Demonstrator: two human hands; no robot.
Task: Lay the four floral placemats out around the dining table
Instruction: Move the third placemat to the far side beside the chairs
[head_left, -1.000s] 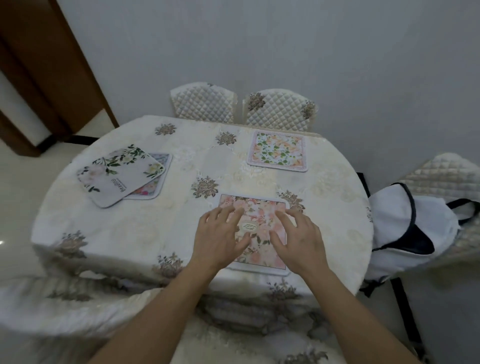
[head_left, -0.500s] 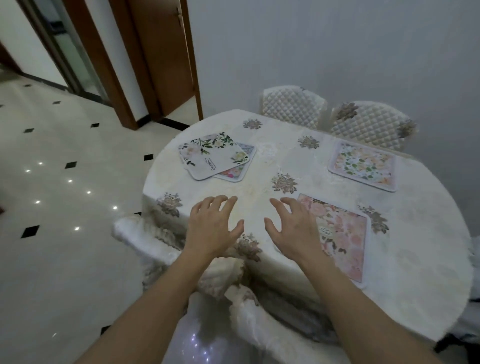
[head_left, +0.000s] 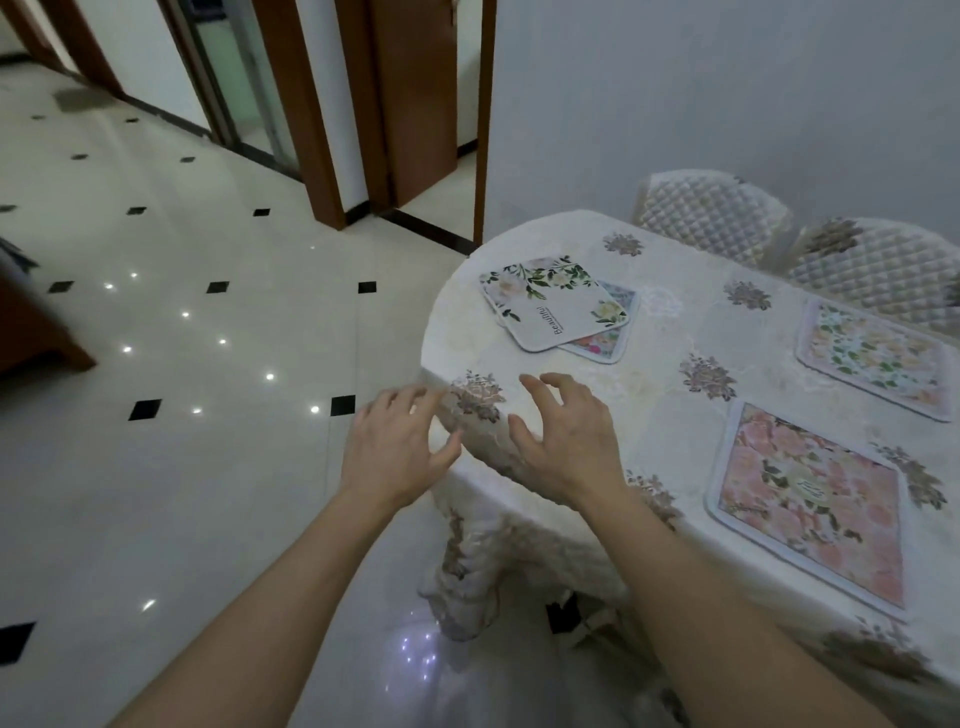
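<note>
My left hand (head_left: 395, 457) and right hand (head_left: 563, 441) are both spread wide, fingers loosely curled, holding nothing, above the table's (head_left: 670, 395) near-left edge. A pink rose placemat (head_left: 810, 499) lies flat to my right; a yellow-and-green one (head_left: 878, 358) sits beyond it. Farther left, a white leafy mat (head_left: 553, 304) marked "Beautiful" overlaps another mat (head_left: 602, 343).

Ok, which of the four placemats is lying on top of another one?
The white placemat with green leaves; it overlaps a blue-edged placemat. The pink one and yellow-flowered one lie alone.
</note>
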